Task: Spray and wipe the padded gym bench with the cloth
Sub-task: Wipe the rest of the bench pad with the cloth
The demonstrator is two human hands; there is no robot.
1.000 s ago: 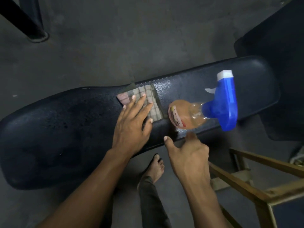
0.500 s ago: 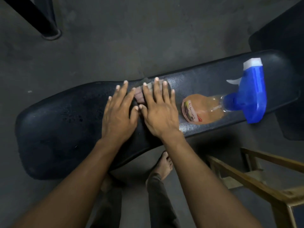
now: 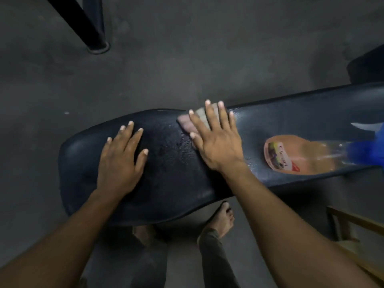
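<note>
The black padded bench (image 3: 172, 183) stretches across the view from lower left to the right edge. My right hand (image 3: 216, 138) lies flat, fingers spread, pressing the folded checked cloth (image 3: 187, 122) onto the pad near its far edge; most of the cloth is hidden under the palm. My left hand (image 3: 121, 161) rests flat and empty on the pad to the left of the cloth. A spray bottle (image 3: 305, 155) with orange liquid and a blue trigger head lies on its side on the bench at the right, apart from both hands.
A black metal post (image 3: 87, 28) stands on the concrete floor at upper left. A wooden frame (image 3: 353, 231) sits at lower right beside the bench. My bare feet (image 3: 222, 221) are under the bench's near edge. A dark pad (image 3: 367, 67) sits at the far right.
My right hand came off the floor side and took over the cloth from my left hand. The left hand slid left onto the bare pad. The view shifted left.
</note>
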